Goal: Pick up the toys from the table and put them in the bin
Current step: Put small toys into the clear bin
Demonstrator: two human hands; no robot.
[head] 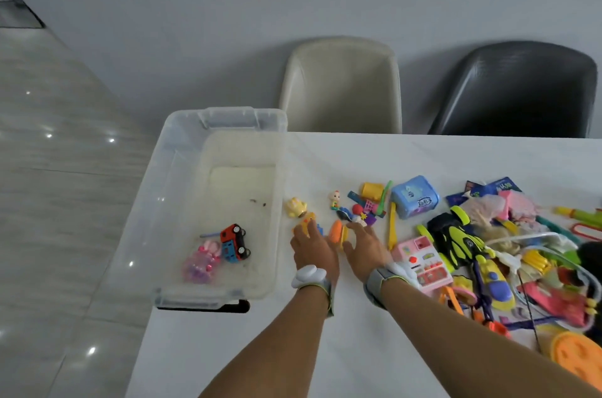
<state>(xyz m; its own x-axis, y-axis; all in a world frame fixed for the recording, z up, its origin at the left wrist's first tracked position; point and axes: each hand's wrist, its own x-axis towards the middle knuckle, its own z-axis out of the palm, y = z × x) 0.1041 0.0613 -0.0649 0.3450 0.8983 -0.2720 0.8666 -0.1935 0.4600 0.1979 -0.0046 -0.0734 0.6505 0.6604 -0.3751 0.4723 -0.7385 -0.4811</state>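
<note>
A clear plastic bin [169, 202] stands at the table's left end. Inside it lie a red and blue toy car pair [235, 243] and a pink toy [201, 262]. Just right of the bin, my left hand [314, 251] curls its fingers on a small yellow toy [306, 222] on the table. My right hand [366, 249] lies beside it with fingers spread, its thumb next to an orange toy [336, 232] that sits between both hands. Whether the right hand grips that toy is unclear.
Many toys cover the white table [260, 348] to the right: a yellow figure [295, 207], a blue box [413, 197], a pink toy register [423, 262], a black-green car [456, 234], an orange disc [576, 355]. A beige chair [342, 84] and a dark chair [518, 88] stand behind.
</note>
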